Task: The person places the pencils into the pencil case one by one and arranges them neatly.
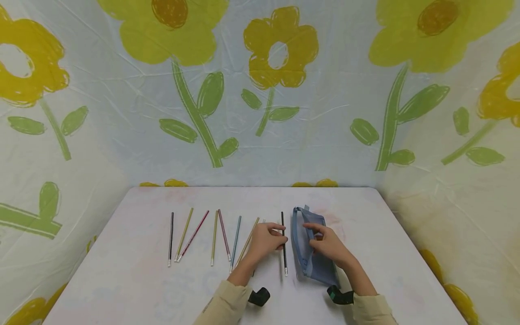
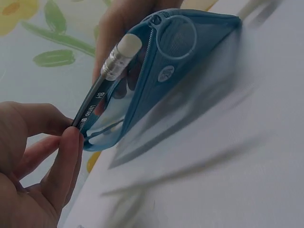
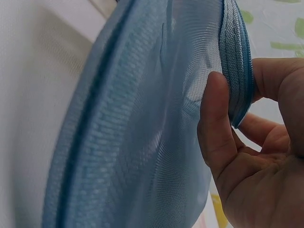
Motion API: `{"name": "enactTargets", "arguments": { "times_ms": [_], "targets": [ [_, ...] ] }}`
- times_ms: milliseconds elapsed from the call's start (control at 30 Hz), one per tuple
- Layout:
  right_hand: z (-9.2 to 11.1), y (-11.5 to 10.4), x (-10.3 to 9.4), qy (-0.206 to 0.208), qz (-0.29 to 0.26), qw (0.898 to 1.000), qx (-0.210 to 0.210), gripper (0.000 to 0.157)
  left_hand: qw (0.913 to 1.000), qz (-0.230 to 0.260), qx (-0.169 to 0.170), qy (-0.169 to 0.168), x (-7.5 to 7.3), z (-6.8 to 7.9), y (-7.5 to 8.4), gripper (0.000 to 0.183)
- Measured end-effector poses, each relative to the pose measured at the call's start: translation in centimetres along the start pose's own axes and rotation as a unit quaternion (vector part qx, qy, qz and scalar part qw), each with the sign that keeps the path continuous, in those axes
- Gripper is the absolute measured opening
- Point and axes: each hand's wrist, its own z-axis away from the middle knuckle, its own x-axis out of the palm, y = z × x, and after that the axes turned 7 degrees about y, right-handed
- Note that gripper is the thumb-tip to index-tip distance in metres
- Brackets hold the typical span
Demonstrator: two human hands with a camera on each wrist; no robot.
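Pinching a slim black pencil (image 1: pixel 285 258) with the left hand (image 1: pixel 264 240), thumb and fingertips closed to the shaft's width.
Reaching in from lower left, slanting rightward; holding the pencil lengthwise away from the body, white eraser (image 2: pixel 129 45) nearest, just left of and roughly alongside the open mouth of a blue mesh zip pouch (image 1: pixel 322 267), not touching. Pinching the pouch's right-hand rim with the right hand (image 1: pixel 328 243), reaching in from lower right.

The smooth white table (image 1: pixel 122 289) is evenly lit; diffuse shadows are cast across it in the dimmer left wrist view. In the right wrist view, the blue mesh pouch (image 3: pixel 142 123) is partly blurred.
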Motion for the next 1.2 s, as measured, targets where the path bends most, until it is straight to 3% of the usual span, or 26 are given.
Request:
{"name": "enactTargets", "arguments": {
  "times_ms": [367, 833, 1033, 1200],
  "targets": [
    [0.2, -0.4, 0.2, -0.008, -0.016, 1.000, -0.004, 0.055, 0.9980, 0.051, -0.034, 0.012, 1.5, -0.9, 0.5, 0.027],
    [0.5, -0.9, 0.9, -0.015, 0.011, 1.000, -0.012, 0.053, 0.9934, 0.084, -0.063, 0.047, 2.5, -1.1, 0.5, 0.025],
    [1.5, -3.2, 0.8, -0.019, 0.012, 1.000, -0.020, 0.053, 0.9909, 0.110, -0.069, 0.036, 2.8, -0.8, 0.2, 0.026],
    [1.0, -2.2, 0.9, -0.026, 0.011, 0.999, -0.032, 0.054, 0.9923, 0.109, -0.055, 0.021, 3.1, -0.6, 0.0, 0.025]
  ]
}}
